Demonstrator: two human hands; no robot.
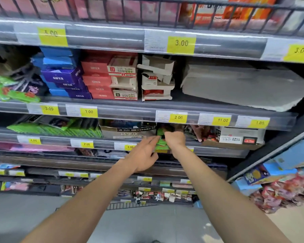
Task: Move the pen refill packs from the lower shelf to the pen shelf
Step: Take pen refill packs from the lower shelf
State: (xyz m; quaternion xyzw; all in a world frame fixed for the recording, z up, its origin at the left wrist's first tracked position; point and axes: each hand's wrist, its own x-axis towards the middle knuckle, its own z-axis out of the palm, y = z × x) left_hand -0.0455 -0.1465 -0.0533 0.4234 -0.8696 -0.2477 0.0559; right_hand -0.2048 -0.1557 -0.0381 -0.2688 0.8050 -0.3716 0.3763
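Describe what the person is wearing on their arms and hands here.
Nothing shows on either arm. Both forearms are bare up to the frame's bottom edge, with no sleeve in view. The left hand and right hand wear no gloves, and no watch, bracelet or ring is visible, though the picture is slightly blurred.

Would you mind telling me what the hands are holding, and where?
Both hands, left hand and right hand, meet at green packs; exact grip is hidden.

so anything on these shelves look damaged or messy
Yes. The white and red cartons in the middle of the second shelf are torn open, flaps bent and sagging. Green packs at that shelf's left end lie in a loose heap over the edge.
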